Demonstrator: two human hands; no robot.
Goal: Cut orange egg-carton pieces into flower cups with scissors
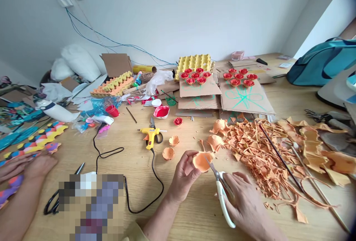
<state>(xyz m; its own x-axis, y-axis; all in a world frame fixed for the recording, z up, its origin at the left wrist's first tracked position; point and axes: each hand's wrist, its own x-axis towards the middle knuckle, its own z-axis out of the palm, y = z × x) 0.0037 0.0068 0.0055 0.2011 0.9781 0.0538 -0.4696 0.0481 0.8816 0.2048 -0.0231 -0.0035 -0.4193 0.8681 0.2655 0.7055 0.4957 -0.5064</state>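
Note:
In the head view my left hand [183, 176] pinches an orange egg-carton cup [200, 162] by its rim, the hollow facing me. My right hand [243, 196] grips white-handled scissors [222, 200], their blades reaching over the cup's edge. Left of my left hand, two cut orange cups, one larger [168, 154] and one smaller [174, 141], stand on the table. Uncut orange cups [215, 142] lie beyond the scissors, beside a heap of orange carton scraps [256, 152]. A red paper rose [178, 121] rests farther back.
A yellow glue gun [150, 135] with a black cord lies left of centre, over grey scissors. Red roses stand on cardboard sheets [247, 98] at the back. A red paint dish [161, 112] sits near them. Another person's hands [39, 163] are at the far left.

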